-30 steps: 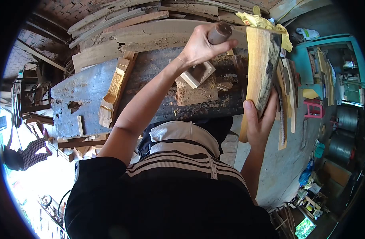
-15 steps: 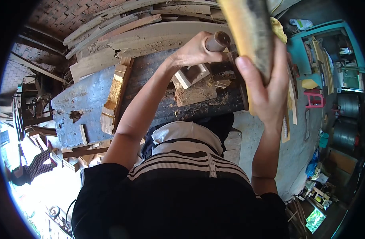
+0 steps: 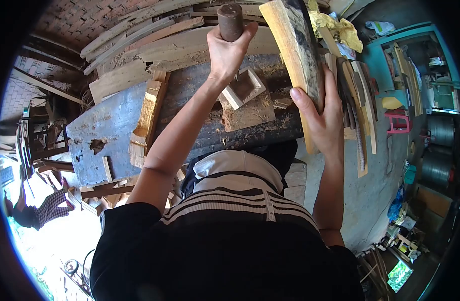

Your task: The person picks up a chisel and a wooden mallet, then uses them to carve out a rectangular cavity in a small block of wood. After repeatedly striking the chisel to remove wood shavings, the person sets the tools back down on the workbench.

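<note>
My left hand [image 3: 226, 59] is closed around a dark brown round wooden cylinder [image 3: 230, 24], whose flat end faces up; its lower part is hidden by the hand. In my right hand [image 3: 326, 119] is a long curved wooden board [image 3: 289, 47], yellow on one face and blackened along the other, tilted upright with my thumb on the near face. Between the hands, a small square wooden frame [image 3: 231, 98] rests on a rough wood block [image 3: 247, 116]. The block lies on the dark workbench [image 3: 99, 123], among wood chips.
A notched wood beam [image 3: 148, 113] lies across the bench to the left. Curved planks [image 3: 190, 42] are stacked behind it. Several wood strips [image 3: 362, 95] lean at the right, near a pink stool [image 3: 399, 122] and a teal cabinet [image 3: 378, 65]. Another person [image 3: 39, 213] is at far left.
My left hand has moved up and left with the cylinder, away from the curved board. My right hand has shifted slightly left and lower, lowering the board so its upper end shows.
</note>
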`<state>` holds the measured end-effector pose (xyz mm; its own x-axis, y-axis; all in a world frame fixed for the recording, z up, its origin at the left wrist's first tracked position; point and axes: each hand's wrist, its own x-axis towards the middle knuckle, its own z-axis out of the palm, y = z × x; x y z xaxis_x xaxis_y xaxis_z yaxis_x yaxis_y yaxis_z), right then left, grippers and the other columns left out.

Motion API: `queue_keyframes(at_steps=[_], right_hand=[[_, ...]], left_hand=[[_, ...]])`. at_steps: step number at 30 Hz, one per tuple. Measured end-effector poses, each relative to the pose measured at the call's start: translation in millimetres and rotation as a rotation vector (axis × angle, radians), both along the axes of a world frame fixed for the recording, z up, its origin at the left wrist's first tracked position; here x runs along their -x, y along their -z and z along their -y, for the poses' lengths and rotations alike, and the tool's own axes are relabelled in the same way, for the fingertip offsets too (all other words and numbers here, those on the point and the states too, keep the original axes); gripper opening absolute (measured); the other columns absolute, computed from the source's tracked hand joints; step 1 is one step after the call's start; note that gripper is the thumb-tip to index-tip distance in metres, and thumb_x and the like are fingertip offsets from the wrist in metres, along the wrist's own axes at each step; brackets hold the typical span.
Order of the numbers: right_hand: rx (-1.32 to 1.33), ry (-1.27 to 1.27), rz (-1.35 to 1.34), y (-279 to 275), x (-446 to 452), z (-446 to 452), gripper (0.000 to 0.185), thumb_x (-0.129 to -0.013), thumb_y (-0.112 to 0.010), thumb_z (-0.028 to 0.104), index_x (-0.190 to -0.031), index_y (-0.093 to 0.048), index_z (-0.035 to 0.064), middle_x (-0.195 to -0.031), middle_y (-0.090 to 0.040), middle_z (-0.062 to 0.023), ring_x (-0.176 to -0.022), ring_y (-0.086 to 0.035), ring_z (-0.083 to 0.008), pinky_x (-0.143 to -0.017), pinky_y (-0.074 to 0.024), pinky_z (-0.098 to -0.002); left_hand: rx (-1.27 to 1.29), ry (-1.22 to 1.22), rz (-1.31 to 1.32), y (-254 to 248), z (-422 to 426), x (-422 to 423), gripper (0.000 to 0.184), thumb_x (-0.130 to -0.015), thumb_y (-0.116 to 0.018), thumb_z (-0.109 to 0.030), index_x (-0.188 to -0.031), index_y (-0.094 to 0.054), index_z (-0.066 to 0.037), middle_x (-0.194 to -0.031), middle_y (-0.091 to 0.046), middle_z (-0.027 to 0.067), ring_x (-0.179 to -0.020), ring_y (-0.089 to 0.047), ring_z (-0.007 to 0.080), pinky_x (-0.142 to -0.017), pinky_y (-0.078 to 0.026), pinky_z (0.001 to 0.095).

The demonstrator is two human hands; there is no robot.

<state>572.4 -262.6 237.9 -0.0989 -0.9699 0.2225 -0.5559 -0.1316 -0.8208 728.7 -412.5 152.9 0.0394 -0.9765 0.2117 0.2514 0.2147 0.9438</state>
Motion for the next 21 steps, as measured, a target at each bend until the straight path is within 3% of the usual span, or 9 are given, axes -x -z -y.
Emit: queue_keyframes(at_steps=[11,13,17,19,20,21], right_hand=[[0.009,0.007,-0.043,10,7,13,0.066,-0.09,-0.069,0.035,-0.138,-0.042,-0.002,-0.112,-0.065,-0.02,-0.099,-0.066,-0.0286,-0.086,-0.0515,-0.038],[0.305,-0.119,-0.11,-6,11,32,0.066,-0.09,-0.068,0.036,-0.138,-0.043,-0.0017,-0.112,-0.065,-0.0201,-0.098,-0.066,-0.028,-0.084,-0.0521,-0.0371],[0.439,-0.093,0.042,-42,-3,50,0.068,-0.09,-0.067,0.042,-0.138,-0.044,-0.0012,-0.104,-0.068,-0.018,-0.086,-0.069,-0.0271,-0.075,-0.055,-0.0354],[0.094,-0.162,-0.302,-42,1,59,0.082,-0.092,-0.063,0.046,-0.148,-0.03,-0.0042,-0.134,-0.053,-0.0289,-0.107,-0.064,-0.0309,-0.087,-0.0534,-0.038],[0.099,-0.151,-0.303,-43,3,60,0.082,-0.092,-0.063,0.046,-0.148,-0.03,-0.0042,-0.134,-0.053,-0.0289,-0.107,-0.064,-0.0309,-0.087,-0.0534,-0.038],[0.095,-0.158,-0.367,-43,5,60,0.079,-0.091,-0.063,0.047,-0.146,-0.035,-0.0021,-0.116,-0.058,-0.0249,-0.092,-0.065,-0.0275,-0.076,-0.0537,-0.0366]], left_hand=[[0.026,0.021,0.094,15,-7,14,0.029,-0.081,-0.076,-0.019,-0.068,-0.055,-0.005,-0.06,-0.057,-0.0017,-0.056,-0.048,0.0048,-0.053,-0.042,0.0256],[0.009,0.028,0.094,15,-7,14,0.025,-0.081,-0.075,-0.017,-0.071,-0.057,-0.004,-0.061,-0.058,-0.0011,-0.056,-0.049,0.0052,-0.053,-0.043,0.0255],[0.007,0.054,0.121,13,-11,15,0.021,-0.081,-0.074,-0.017,-0.077,-0.059,-0.003,-0.063,-0.059,-0.0005,-0.057,-0.051,0.0058,-0.054,-0.044,0.0254],[0.139,0.063,0.107,11,-18,19,0.017,-0.082,-0.073,-0.013,-0.084,-0.061,-0.002,-0.068,-0.062,0.0006,-0.059,-0.054,0.0059,-0.056,-0.046,0.0248],[0.162,0.049,-0.003,10,-24,23,0.014,-0.083,-0.072,-0.009,-0.088,-0.062,-0.002,-0.073,-0.064,0.0013,-0.063,-0.057,0.0059,-0.059,-0.049,0.0245],[0.177,0.028,-0.005,9,-27,21,0.012,-0.083,-0.071,-0.006,-0.09,-0.062,-0.001,-0.077,-0.066,0.0019,-0.067,-0.06,0.0064,-0.062,-0.051,0.025]])
